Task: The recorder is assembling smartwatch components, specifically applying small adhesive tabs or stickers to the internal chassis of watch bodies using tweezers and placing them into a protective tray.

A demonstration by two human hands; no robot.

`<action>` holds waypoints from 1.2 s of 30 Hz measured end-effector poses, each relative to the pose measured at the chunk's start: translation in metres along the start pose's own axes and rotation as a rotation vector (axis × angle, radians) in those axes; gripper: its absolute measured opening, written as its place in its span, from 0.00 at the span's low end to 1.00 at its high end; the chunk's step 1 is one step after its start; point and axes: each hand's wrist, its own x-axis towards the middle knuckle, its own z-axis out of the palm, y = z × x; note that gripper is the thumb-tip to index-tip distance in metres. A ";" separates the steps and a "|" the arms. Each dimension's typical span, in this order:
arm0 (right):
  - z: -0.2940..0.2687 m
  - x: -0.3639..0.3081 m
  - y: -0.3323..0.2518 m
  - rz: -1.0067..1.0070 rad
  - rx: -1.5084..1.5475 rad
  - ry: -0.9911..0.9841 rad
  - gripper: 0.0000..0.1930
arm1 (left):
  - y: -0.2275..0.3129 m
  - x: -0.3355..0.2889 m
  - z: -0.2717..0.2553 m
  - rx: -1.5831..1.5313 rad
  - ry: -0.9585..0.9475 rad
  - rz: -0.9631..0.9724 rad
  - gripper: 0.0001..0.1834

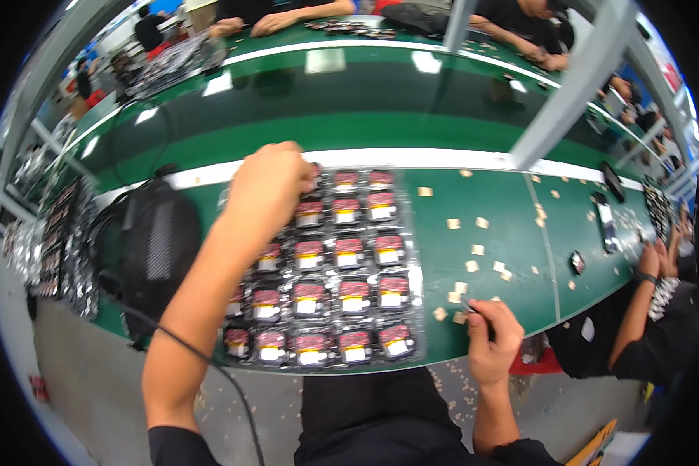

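A clear plastic tray (413,303) lies on the green bench in front of me, filled with rows of small dark rectangular modules (309,298) that have reddish tops and white and yellow labels. My left hand (270,182) reaches over the tray's far left part, its fingers closed at a module in the far row. Whatever they pinch there is mostly hidden by the hand. To the right of the tray, near the bench's front edge, my right hand (495,338) pinches a small thin grey piece (467,306) between thumb and forefinger, too small to name.
Small beige paper squares (453,224) are scattered right of the tray. A black bag (161,241) and cable lie on the left, beside stacked trays (62,241). Grey metal posts (575,93) rise from the bench. Farther right lie a dark handheld device (604,222) and a co-worker's arm (637,307).
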 end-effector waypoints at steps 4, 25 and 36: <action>-0.012 0.002 0.009 0.134 0.151 0.054 0.06 | 0.008 -0.016 -0.001 0.012 0.102 0.024 0.11; -0.088 0.045 0.038 0.313 -0.149 0.096 0.22 | 0.124 -0.156 -0.013 -0.283 0.458 0.610 0.13; 0.017 0.000 -0.081 -0.093 0.662 -0.376 0.30 | 0.153 -0.198 0.026 -1.620 0.307 -0.035 0.35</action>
